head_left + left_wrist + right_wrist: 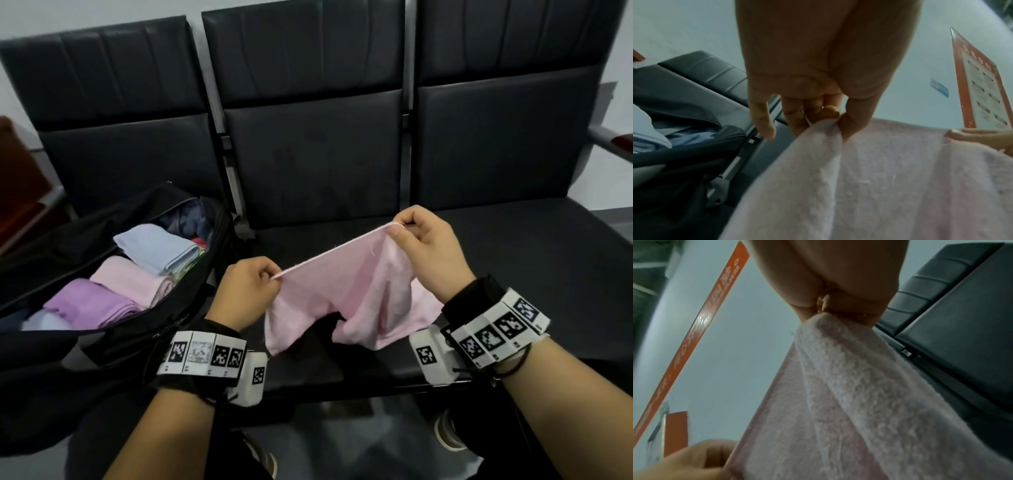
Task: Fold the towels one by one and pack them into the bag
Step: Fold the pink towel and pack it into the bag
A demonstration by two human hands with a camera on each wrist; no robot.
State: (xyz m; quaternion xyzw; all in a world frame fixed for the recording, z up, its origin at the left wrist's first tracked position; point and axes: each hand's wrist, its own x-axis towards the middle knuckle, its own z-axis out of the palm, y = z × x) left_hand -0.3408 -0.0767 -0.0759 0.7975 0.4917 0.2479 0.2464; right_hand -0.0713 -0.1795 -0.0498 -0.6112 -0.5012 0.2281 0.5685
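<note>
A pale pink towel point(346, 291) hangs stretched between my two hands above the middle seat. My left hand point(270, 274) pinches its left top corner and my right hand point(399, 228) pinches the right top corner, held higher. The top edge runs taut; the lower part sags in folds. In the left wrist view my thumb and fingers point(826, 120) pinch the towel point(869, 178). In the right wrist view the pinch point(824, 311) grips the towel point(849, 394). An open black bag point(191, 308) on the left seat holds folded light blue point(157, 246), pink point(133, 277) and purple towels point(92, 305).
A row of dark padded seats point(308, 144) with metal dividers point(226, 150) fills the view. A wooden armrest point(616, 144) sticks out at the far right. My shoes point(448, 431) and the floor show below the seat edge.
</note>
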